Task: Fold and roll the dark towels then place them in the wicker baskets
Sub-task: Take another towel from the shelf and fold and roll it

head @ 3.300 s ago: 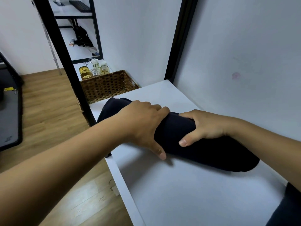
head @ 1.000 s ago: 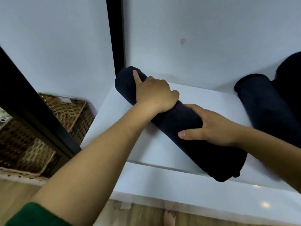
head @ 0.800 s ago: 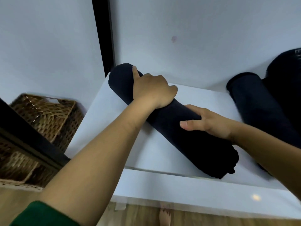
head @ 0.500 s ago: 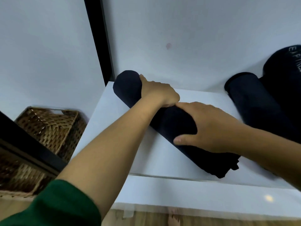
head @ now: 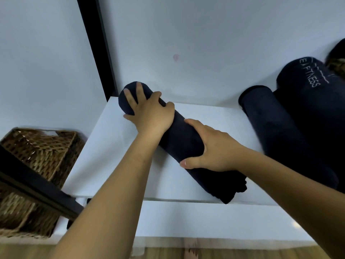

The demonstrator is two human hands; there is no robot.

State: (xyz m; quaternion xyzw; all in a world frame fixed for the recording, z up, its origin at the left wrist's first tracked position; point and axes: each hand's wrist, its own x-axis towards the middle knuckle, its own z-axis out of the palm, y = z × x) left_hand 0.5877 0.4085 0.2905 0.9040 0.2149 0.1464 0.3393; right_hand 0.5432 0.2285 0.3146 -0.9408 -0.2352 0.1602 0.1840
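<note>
Navy terry, rolled tight, lies slantwise on the white desk (head: 115, 165): the rolled towel (head: 183, 144). The left hand (head: 149, 114) has its fingers (head: 139, 90) spread over the far end, likely to stop it unwinding, while the right hand (head: 214, 150) is clamped round the middle, ready to lift. A wicker basket (head: 41, 152) waits beside the desk; finished rolls (head: 283, 131) lie to the right.
</note>
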